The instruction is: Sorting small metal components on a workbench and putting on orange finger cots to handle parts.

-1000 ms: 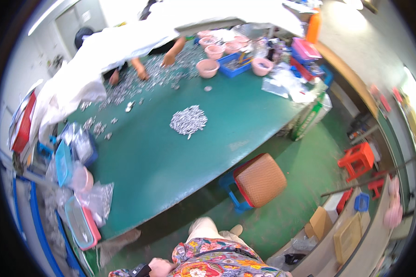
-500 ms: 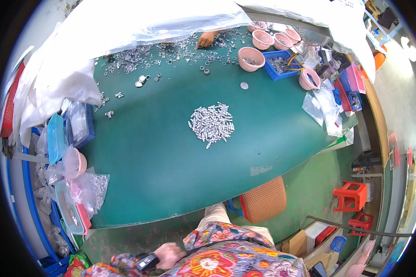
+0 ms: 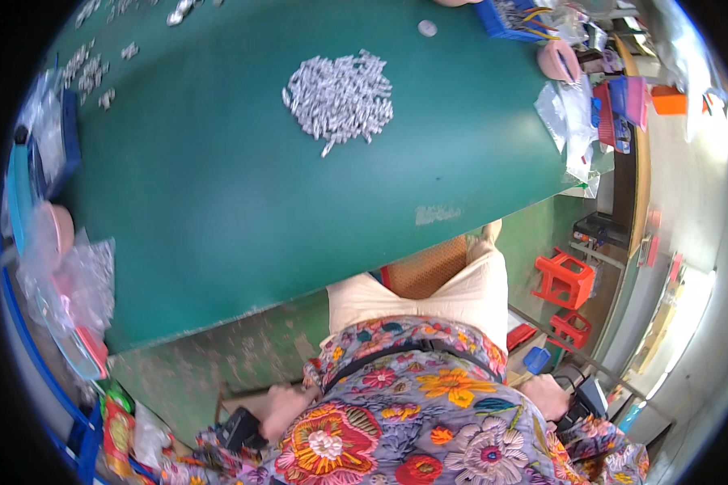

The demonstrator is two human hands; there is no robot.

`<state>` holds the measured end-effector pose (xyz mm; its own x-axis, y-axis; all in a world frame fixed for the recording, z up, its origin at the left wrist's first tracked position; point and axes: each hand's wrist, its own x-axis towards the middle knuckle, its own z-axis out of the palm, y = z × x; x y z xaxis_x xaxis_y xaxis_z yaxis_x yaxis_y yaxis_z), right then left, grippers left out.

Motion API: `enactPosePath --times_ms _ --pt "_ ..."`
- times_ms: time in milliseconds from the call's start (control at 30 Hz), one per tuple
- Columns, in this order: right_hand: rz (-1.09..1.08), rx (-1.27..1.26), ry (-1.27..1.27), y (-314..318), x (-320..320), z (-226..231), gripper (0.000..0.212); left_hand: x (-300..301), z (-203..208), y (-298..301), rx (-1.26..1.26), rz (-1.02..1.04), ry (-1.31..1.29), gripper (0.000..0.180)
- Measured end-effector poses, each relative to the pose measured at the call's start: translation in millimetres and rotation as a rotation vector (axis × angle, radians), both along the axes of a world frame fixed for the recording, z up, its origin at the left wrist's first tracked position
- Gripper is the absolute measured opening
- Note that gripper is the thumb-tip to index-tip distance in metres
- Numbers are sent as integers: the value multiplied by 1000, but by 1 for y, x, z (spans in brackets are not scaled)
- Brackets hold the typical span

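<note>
Lying on the table (image 3: 243, 202): a silver pile (image 3: 340, 97), well apart from both hands

In the head view, the pile of small metal pieces sits toward the table's far side, with a pale disc (image 3: 426, 29) beyond it to the right. The left hand (image 3: 287, 408) is low at the left side of the flowered shirt (image 3: 412, 380), a black device (image 3: 241, 428) at its wrist. The right hand (image 3: 547, 396) is at the shirt's right side, near another dark device (image 3: 590, 396). I cannot tell whether either grip is apart or together. A brown seat (image 3: 429, 271) shows between the pale trousers' (image 3: 485, 295) legs. Bags (image 3: 93, 283) lie at the table's left edge; a pink bowl (image 3: 554, 65) and a blue tray (image 3: 501, 31) stand at the far right. Red stools (image 3: 565, 279) are on the floor at right.
</note>
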<state>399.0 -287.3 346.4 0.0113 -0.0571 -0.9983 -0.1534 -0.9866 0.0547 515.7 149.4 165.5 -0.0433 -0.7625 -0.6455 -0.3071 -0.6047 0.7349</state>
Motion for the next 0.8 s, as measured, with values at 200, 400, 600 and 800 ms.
enactPosePath --times_ms 200,400,600,800 --pt "144 136 46 -66 95 -34 23 53 -22 -62 -220 125 273 34" --pt "-262 392 -830 -116 248 -105 16 137 -16 -181 -352 1100 -442 23" --pt "-212 508 -1189 -259 293 -181 12 112 -68 -171 -274 1875 -666 23" --pt "-415 481 -1679 -377 286 -156 9 84 -54 -101 -1616 2120 -1004 55"
